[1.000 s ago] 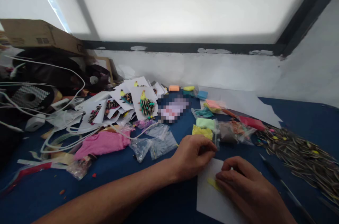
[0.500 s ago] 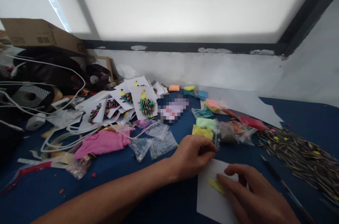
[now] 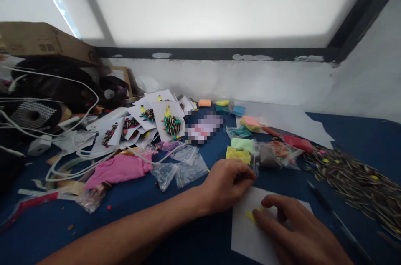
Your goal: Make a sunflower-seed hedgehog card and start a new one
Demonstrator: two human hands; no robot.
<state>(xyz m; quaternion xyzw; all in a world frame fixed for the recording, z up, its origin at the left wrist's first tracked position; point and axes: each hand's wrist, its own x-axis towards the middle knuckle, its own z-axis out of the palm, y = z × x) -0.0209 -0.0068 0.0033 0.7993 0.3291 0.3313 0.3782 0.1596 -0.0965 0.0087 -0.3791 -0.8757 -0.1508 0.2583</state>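
We are pressing yellow clay (image 3: pixel 251 215) onto the card (image 3: pixel 247 235). Our left hand (image 3: pixel 227 183), curled with fingertips bunched, pins the card's top edge at 11 o'clock; our right hand (image 3: pixel 294 231), fingers loosely spread, flattens the clay under its fingertip at 9 o'clock. Next probably calls for steady, even smoothing.

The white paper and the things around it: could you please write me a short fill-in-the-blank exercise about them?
1. The right hand presses a small ____ piece onto the white paper.
2. The left hand rests at the paper's ____ edge.
3. The tablecloth is dark ____.
4. The seeds lie heaped to the ____ of the paper.

Missing words: yellow; far; blue; right
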